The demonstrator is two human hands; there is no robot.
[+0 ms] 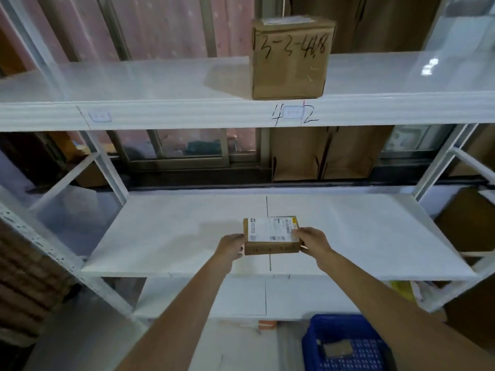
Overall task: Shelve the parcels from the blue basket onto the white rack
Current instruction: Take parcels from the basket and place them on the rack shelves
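Note:
A small flat cardboard parcel (270, 235) with a white shipping label lies on the middle shelf of the white rack (166, 236), over a black line drawn on the board. My left hand (231, 247) grips its left end and my right hand (312, 241) its right end. A taller brown parcel (290, 60) with handwritten digits stands on the upper shelf, just above the edge marking "4 2". The blue basket (345, 344) sits on the floor at the lower right, partly hidden by my right arm, with a small brown parcel (338, 348) inside.
A lower shelf (203, 298) of the rack shows below the middle one. Cardboard sheets (321, 153) lean behind the rack by a window. Brown boxes (463, 223) stand to the right of the rack and stacked material (24, 285) to the left.

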